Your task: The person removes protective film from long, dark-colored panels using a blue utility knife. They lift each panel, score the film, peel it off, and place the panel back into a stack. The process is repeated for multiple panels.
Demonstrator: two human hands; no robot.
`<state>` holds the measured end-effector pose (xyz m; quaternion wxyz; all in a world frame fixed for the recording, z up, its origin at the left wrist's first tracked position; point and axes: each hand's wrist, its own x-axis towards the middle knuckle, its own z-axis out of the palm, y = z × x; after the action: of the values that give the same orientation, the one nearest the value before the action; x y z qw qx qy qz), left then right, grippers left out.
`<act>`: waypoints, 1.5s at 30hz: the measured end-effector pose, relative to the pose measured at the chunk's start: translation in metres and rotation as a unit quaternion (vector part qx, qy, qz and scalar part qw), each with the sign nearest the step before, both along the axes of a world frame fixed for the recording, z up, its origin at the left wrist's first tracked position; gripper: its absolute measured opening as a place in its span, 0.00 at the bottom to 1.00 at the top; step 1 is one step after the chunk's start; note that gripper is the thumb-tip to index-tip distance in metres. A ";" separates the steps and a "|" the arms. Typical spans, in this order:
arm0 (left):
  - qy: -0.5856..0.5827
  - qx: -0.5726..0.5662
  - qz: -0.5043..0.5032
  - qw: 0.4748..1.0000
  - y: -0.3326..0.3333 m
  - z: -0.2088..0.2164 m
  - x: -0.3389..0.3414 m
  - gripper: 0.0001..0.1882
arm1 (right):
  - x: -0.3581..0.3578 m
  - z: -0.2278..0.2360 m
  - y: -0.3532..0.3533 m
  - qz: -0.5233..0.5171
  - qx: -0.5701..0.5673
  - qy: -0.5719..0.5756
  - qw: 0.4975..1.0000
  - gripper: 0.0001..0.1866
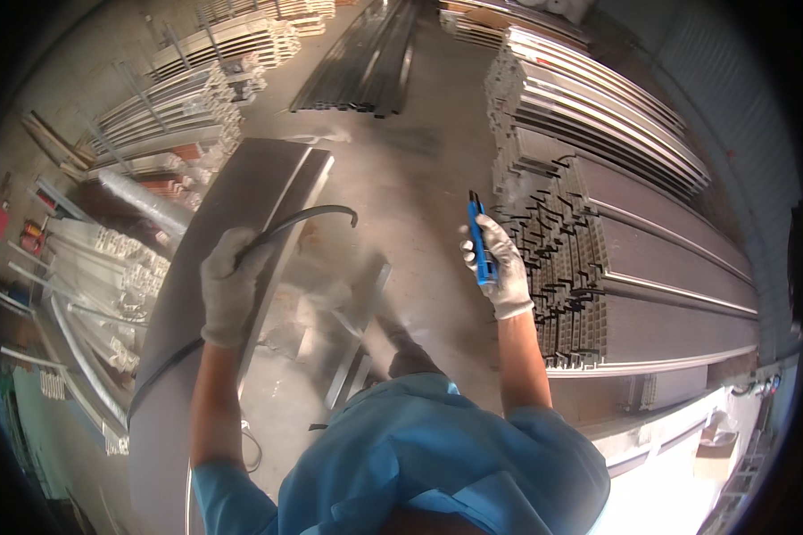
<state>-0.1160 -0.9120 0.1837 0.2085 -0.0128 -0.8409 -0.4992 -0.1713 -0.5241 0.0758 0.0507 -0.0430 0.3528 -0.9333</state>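
Observation:
White work gloves cover both my hands. My left hand (229, 287) is closed round a dark flexible strip (308, 214), perhaps rubber. One end curls out past the fingers and hooks down; the rest trails behind the wrist across a long brown panel (205, 232). In my right hand (506, 267) is a blue utility knife (478, 236), held upright with its dark tip pointing away from me. Knife and strip are well apart. Whether the blade is out is too small to tell.
At right, brown hollow panels (669, 267) are stacked, with short black strips (544, 214) sticking out of their ends. Pale profiles (214, 53) fill racks on the left. Dark metal tubes (357, 71) lie on the floor ahead. A metal bar (361, 308) is near my feet.

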 end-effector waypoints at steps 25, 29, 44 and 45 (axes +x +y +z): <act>-0.008 -0.309 0.185 0.933 -0.022 -0.048 -0.058 0.10 | -0.105 -0.003 -0.030 0.211 -0.273 0.041 0.938 0.41; 0.045 -0.286 0.186 0.939 -0.026 -0.053 -0.060 0.09 | -0.108 -0.007 -0.042 0.177 -0.185 0.071 0.964 0.44; 0.096 -0.336 0.203 0.915 -0.022 -0.061 -0.057 0.09 | -0.129 -0.013 -0.100 0.070 0.161 0.026 0.984 0.14; 0.092 -0.336 0.205 0.915 -0.022 -0.061 -0.057 0.09 | -0.134 -0.013 -0.108 0.075 0.199 0.024 0.977 0.13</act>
<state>-0.1727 -0.9337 0.1226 0.3662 0.0442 -0.9203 -0.1306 -0.3050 -0.6321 0.0632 0.1197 -0.0803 0.5284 -0.8367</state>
